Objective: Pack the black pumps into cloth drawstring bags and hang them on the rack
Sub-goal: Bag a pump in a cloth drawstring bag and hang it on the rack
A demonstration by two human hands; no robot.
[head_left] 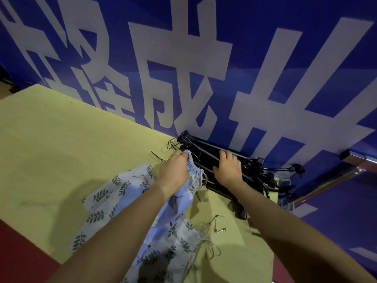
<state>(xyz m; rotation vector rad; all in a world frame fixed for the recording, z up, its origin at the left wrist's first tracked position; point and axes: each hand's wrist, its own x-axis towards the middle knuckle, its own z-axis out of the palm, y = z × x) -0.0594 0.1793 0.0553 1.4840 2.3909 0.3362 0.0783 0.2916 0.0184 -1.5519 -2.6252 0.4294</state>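
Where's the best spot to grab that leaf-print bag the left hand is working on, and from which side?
Take the leaf-print bag at its gathered neck, coming from the near side, as the left hand does. The puckered mouth bunches the cloth into one firm handle, while the body below lies loose on the table.

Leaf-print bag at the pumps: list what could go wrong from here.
1. The left hand grips only the gathered mouth of the leaf-print bag, so the opening may be too narrow for a pump.
2. The bag's loose drawstring could snag.
3. The small metal needles beside it might get swept off the table.
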